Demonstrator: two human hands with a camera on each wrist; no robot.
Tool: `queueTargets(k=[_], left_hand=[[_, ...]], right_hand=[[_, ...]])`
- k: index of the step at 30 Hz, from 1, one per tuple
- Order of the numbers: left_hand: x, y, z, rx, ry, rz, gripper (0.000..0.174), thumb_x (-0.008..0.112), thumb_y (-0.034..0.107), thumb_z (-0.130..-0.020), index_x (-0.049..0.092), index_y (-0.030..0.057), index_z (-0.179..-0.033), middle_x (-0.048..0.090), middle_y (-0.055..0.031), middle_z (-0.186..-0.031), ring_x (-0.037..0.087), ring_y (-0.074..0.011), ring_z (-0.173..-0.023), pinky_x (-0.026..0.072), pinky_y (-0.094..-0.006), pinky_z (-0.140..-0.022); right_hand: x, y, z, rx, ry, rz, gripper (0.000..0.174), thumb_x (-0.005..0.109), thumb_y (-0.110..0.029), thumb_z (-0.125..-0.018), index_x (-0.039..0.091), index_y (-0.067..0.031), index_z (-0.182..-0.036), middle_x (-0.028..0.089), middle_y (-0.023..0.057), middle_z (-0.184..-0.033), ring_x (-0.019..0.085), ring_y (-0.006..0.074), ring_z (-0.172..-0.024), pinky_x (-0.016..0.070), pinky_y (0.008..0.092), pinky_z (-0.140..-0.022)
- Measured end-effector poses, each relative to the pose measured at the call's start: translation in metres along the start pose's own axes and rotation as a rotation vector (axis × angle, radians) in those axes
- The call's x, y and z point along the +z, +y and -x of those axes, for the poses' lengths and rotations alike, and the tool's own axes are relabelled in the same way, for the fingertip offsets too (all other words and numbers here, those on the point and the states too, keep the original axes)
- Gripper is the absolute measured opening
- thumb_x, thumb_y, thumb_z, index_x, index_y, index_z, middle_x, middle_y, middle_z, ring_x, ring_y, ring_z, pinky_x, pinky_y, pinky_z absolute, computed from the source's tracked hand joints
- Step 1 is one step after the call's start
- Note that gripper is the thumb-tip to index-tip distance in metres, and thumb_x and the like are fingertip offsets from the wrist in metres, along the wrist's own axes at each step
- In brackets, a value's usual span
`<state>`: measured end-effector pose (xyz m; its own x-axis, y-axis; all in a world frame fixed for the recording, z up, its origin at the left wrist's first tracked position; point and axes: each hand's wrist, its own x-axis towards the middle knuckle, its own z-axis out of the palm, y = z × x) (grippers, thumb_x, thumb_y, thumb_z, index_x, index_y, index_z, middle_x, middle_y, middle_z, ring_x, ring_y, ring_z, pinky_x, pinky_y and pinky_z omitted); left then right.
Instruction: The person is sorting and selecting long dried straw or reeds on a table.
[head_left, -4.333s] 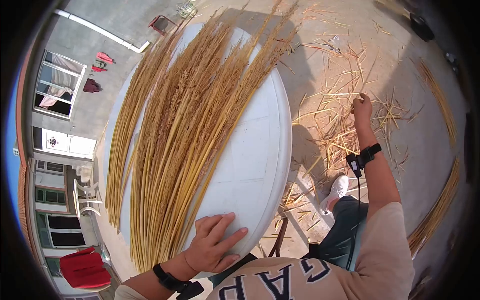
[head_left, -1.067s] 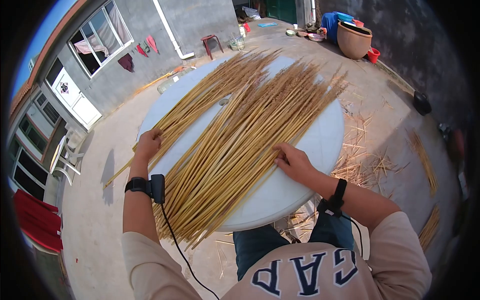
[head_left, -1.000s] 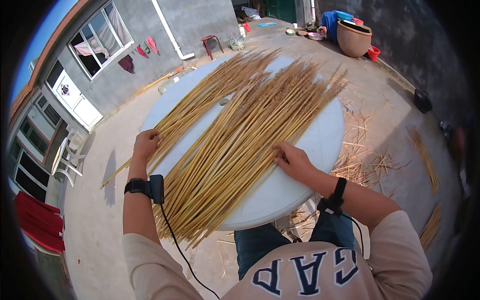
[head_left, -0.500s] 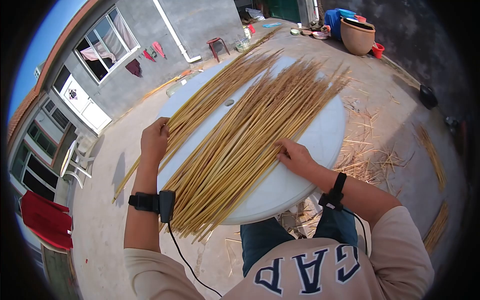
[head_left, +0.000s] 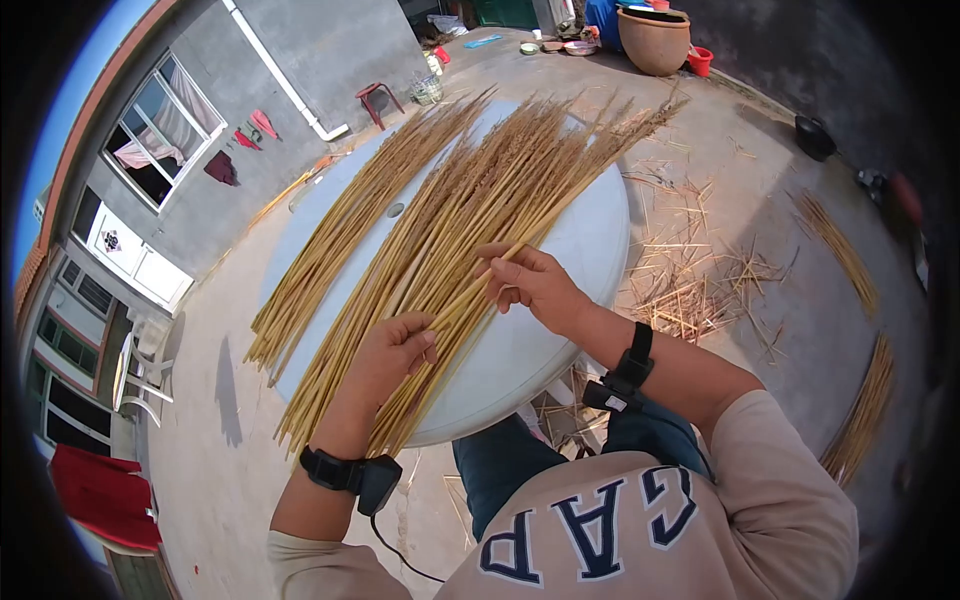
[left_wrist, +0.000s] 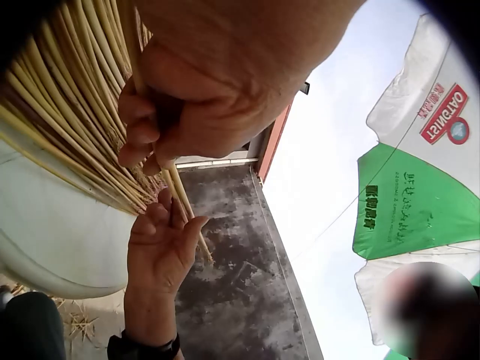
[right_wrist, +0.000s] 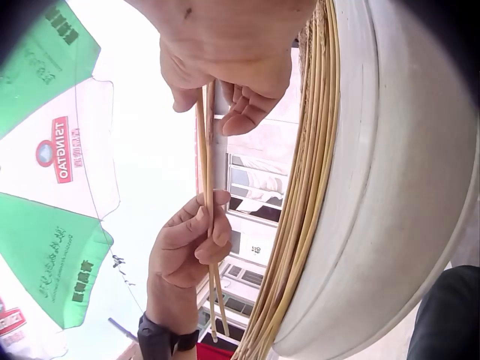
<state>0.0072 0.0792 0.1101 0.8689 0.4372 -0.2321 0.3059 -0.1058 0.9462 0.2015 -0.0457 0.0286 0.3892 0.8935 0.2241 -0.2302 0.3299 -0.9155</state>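
Long sorghum stalks with brown seed heads lie side by side on a round white table (head_left: 598, 225), in a wide bundle (head_left: 440, 225) and a narrower one (head_left: 345, 225) to its left. Above the wide bundle's near right part, my left hand (head_left: 390, 358) pinches a couple of thin stalks near their cut ends. Farther up the same stalks, my right hand (head_left: 537, 288) holds them between thumb and fingers. In the right wrist view, two held stalks (right_wrist: 211, 161) run from one hand to the other, their ends sticking out below the left hand (right_wrist: 182, 244).
Broken stalk pieces (head_left: 690, 275) litter the ground right of the table. Two more bundles lie farther right, one of them a near bundle (head_left: 862, 410). A white chair (head_left: 145, 375) stands at left. A large clay pot (head_left: 655, 40) and a red stool (head_left: 380, 102) are behind.
My left hand has come from the narrow bundle, where it raised a stalk, across to the right. My right hand has left the wide bundle's edge and now holds stalks with the left.
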Motion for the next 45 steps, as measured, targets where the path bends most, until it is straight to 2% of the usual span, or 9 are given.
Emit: queueTargets(k=[2, 4, 6, 9, 13, 30, 33, 40, 45], left_hand=[[0.013, -0.013, -0.006, 0.07, 0.019, -0.189, 0.021, 0.05, 0.009, -0.087, 0.055, -0.0035, -0.104, 0.057, -0.0033, -0.066, 0.039, -0.0029, -0.05, 0.028, -0.0148, -0.045], [0.022, -0.018, -0.006, 0.041, 0.079, -0.227, 0.023, 0.05, 0.008, -0.086, 0.056, -0.0029, -0.106, 0.059, -0.0054, -0.064, 0.052, -0.0133, -0.056, 0.0398, -0.0258, -0.052], [0.027, -0.02, -0.002, 0.427, 0.236, -0.83, 0.024, 0.054, 0.007, -0.081, 0.057, 0.0004, -0.104, 0.062, -0.0114, -0.072, 0.058, -0.0258, -0.065, 0.0444, -0.0332, -0.057], [0.027, -0.03, 0.016, 0.497, 0.401, -1.072, 0.029, 0.058, 0.004, -0.077, 0.056, 0.0038, -0.106, 0.06, -0.0137, -0.077, 0.059, -0.0288, -0.073, 0.0452, -0.038, -0.065], [0.008, -0.055, 0.047, 0.442, 0.468, -1.047, 0.027, 0.058, 0.001, -0.074, 0.059, 0.0046, -0.101, 0.06, -0.014, -0.082, 0.058, -0.0313, -0.075, 0.0453, -0.0383, -0.064], [-0.027, -0.119, 0.158, 0.175, 1.001, -0.591, 0.014, 0.058, 0.006, -0.08, 0.062, 0.0023, -0.093, 0.061, -0.0121, -0.073, 0.058, -0.0219, -0.063, 0.0456, -0.0281, -0.059], [-0.03, -0.126, 0.166, 0.144, 1.032, -0.476, 0.013, 0.055, 0.007, -0.083, 0.061, -0.0002, -0.093, 0.059, -0.0091, -0.067, 0.055, -0.0165, -0.059, 0.0444, -0.0264, -0.058], [-0.042, -0.131, 0.172, 0.034, 0.939, -0.015, 0.015, 0.052, 0.008, -0.086, 0.061, -0.0021, -0.093, 0.052, -0.0014, -0.061, 0.045, -0.008, -0.054, 0.0371, -0.0217, -0.05], [-0.045, -0.117, 0.165, 0.177, 1.005, 0.136, 0.017, 0.052, 0.014, -0.088, 0.06, 0.0015, -0.096, 0.051, -0.0003, -0.06, 0.034, -0.0035, -0.05, 0.0266, -0.0177, -0.045]], right_hand=[[0.009, -0.007, 0.002, 0.007, 0.08, -0.289, 0.023, 0.056, -0.02, -0.087, 0.055, -0.002, -0.102, 0.06, 0.0069, -0.087, 0.058, 0.0117, -0.069, 0.0474, 0.0232, -0.055], [0.004, -0.004, 0.004, 0.021, 0.091, -0.342, 0.018, 0.057, -0.019, -0.086, 0.057, -0.0028, -0.093, 0.062, 0.0076, -0.085, 0.059, 0.0128, -0.068, 0.0479, 0.0243, -0.054], [0.0, -0.009, 0.004, 0.006, 0.232, -0.328, 0.016, 0.057, -0.019, -0.086, 0.057, -0.003, -0.089, 0.061, 0.0061, -0.08, 0.058, 0.0116, -0.065, 0.048, 0.0232, -0.054], [-0.032, -0.01, -0.001, -0.043, 0.354, -0.309, 0.016, 0.059, -0.018, -0.084, 0.057, -0.002, -0.087, 0.06, 0.0046, -0.072, 0.058, 0.0103, -0.059, 0.0491, 0.02, -0.051], [-0.066, -0.005, -0.006, -0.012, 0.381, -0.267, 0.017, 0.06, -0.018, -0.084, 0.057, -0.0016, -0.084, 0.059, 0.0049, -0.069, 0.057, 0.01, -0.056, 0.0487, 0.0194, -0.048], [0.005, 0.018, -0.052, 0.22, 0.231, -0.068, 0.025, 0.058, -0.026, -0.086, 0.055, -0.0008, -0.086, 0.059, 0.0073, -0.071, 0.058, 0.012, -0.061, 0.049, 0.0221, -0.049], [0.023, 0.016, -0.06, 0.343, 0.104, 0.019, 0.034, 0.047, -0.032, -0.091, 0.056, 0.0009, -0.094, 0.061, 0.0059, -0.075, 0.057, 0.0102, -0.062, 0.0477, 0.02, -0.051], [0.023, 0.024, -0.058, 0.327, 0.072, 0.099, 0.026, 0.049, -0.021, -0.09, 0.054, 0.0035, -0.098, 0.061, 0.0094, -0.076, 0.058, 0.0133, -0.062, 0.049, 0.0221, -0.051], [0.015, 0.026, -0.055, 0.304, 0.021, 0.117, 0.023, 0.051, -0.02, -0.089, 0.056, 0.0019, -0.096, 0.061, 0.0084, -0.075, 0.059, 0.0133, -0.061, 0.0498, 0.0228, -0.052]])
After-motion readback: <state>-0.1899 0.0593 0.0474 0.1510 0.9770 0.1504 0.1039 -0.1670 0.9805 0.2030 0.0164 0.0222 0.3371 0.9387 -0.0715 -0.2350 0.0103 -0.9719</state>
